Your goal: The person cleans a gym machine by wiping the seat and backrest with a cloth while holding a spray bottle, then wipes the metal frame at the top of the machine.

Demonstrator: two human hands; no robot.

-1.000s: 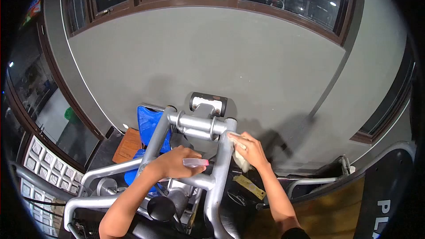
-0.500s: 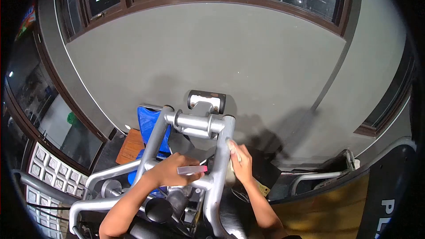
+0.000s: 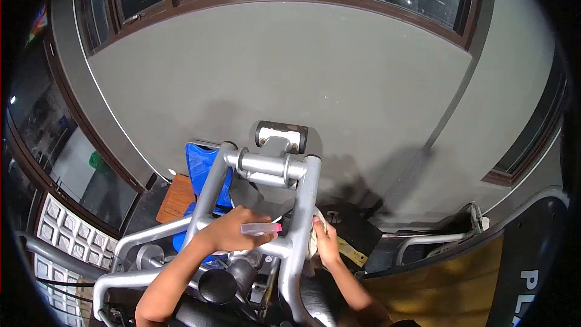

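My left hand (image 3: pixel 233 230) is closed above the crossbar of a silver tubular frame (image 3: pixel 296 248), part of an exercise machine. A flat translucent piece with a pink tip (image 3: pixel 260 229) sticks out between its fingers and points right; I cannot tell its kind. In my right hand (image 3: pixel 327 242) is a pale cloth (image 3: pixel 313 242), pinched and pressed along the outer side of the frame's right upright. A round black pad (image 3: pixel 217 286) sits below my left wrist.
Behind the frame, a padded roller end (image 3: pixel 282 137) faces the grey wall (image 3: pixel 290 72). Blue fabric (image 3: pixel 206 169) and a wooden box (image 3: pixel 177 198) lie to the left. A curved machine panel with white lettering (image 3: pixel 526 266) stands at right.
My right hand has slid down the right upright with the cloth. The left hand stays nearly where it was, still with the pink-tipped piece.
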